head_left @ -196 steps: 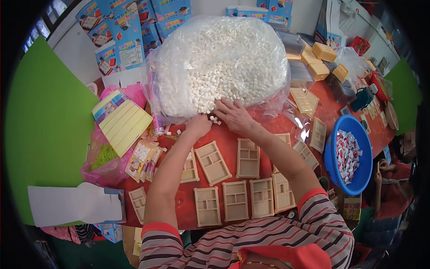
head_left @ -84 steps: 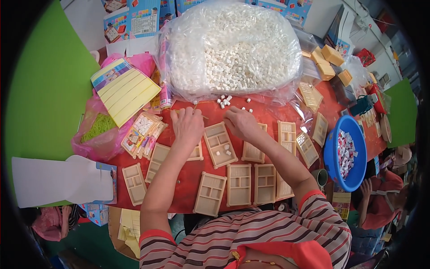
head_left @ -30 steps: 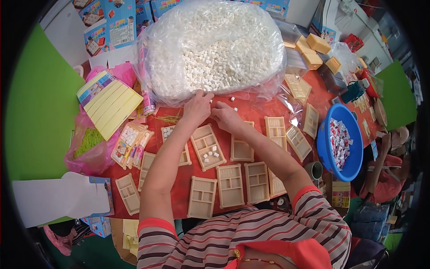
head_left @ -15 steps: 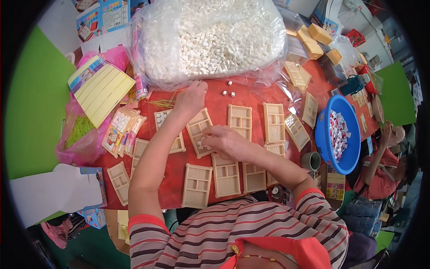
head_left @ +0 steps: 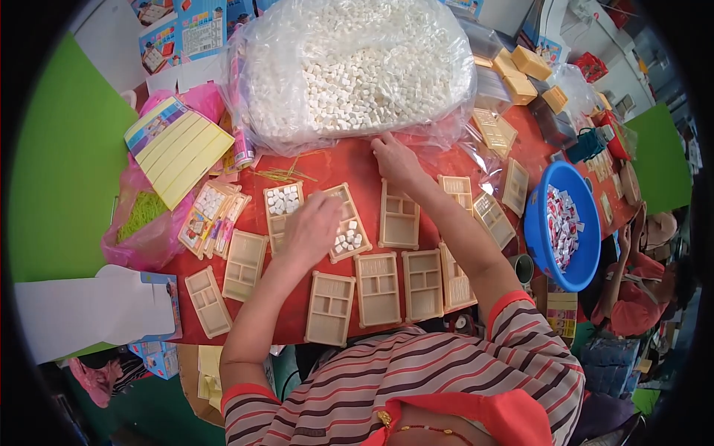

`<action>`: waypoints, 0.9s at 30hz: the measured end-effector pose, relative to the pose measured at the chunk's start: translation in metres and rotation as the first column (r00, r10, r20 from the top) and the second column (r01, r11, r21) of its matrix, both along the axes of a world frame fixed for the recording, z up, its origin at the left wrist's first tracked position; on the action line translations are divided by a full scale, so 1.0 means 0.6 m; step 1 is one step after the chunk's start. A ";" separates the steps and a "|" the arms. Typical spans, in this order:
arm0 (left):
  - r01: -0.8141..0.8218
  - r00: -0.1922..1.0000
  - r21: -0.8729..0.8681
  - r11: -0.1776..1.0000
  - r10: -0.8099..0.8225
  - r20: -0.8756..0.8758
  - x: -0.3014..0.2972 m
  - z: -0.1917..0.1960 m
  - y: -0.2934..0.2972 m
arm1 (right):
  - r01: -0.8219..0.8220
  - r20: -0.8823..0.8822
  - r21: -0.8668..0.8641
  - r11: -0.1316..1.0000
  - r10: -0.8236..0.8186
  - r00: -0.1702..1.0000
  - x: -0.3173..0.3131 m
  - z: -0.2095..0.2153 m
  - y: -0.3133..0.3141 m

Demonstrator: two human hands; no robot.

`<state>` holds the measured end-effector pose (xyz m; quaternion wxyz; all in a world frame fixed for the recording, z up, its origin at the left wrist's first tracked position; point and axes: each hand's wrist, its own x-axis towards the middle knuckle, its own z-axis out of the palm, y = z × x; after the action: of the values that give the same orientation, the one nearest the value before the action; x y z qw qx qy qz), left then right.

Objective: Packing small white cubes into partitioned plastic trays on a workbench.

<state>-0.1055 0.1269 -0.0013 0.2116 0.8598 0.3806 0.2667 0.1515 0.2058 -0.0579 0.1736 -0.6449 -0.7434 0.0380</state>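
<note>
Left hand [head_left: 311, 227] fingers curled over tray [head_left: 346, 221]; right hand [head_left: 394, 157] fingers pressed together, pinching white pieces at bag [head_left: 357, 67] edge, 12 o'clock.

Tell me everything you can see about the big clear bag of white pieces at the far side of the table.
The bag is a large clear plastic sack, bulging and crinkled, packed with small white blocks. It lies on its side at the far edge of the red table, its loose mouth spread toward the person. The right hand touches that near edge. A pink cylinder lies against its left end and empty tan trays sit in front of it. The left hand is apart from it, over a partly filled tray.
</note>
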 end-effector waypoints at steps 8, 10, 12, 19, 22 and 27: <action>0.077 0.961 0.190 0.979 -0.021 -0.277 0.031 -0.036 0.120 | -0.062 -0.328 -0.010 0.998 0.055 0.943 -0.013 0.024 -0.022; 0.211 0.883 0.129 0.969 -0.132 -0.451 0.042 -0.040 0.127 | -0.160 -0.398 0.056 0.986 0.169 0.902 -0.025 0.039 -0.052; 0.207 0.881 0.111 0.972 -0.136 -0.454 0.045 -0.032 0.129 | -0.293 -0.423 0.017 0.956 0.273 0.864 -0.051 0.068 -0.101; 0.104 0.893 0.136 0.985 -0.033 -0.449 0.036 -0.049 0.148 | -0.401 -0.409 -0.021 0.916 0.358 0.839 -0.091 0.090 -0.156; 0.042 0.885 0.168 0.985 0.041 -0.463 0.033 -0.047 0.148 | -0.142 -0.022 0.075 0.987 0.144 0.989 -0.046 0.071 -0.097; -0.028 0.853 0.184 0.983 0.119 -0.508 0.025 -0.046 0.151 | -0.018 0.146 -0.026 0.999 0.022 0.989 0.002 0.028 -0.046</action>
<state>-0.0908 0.2174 -0.0292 0.0174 0.8993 0.4320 0.0653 0.1528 0.1780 -0.0409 0.1103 -0.6404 -0.7601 0.0016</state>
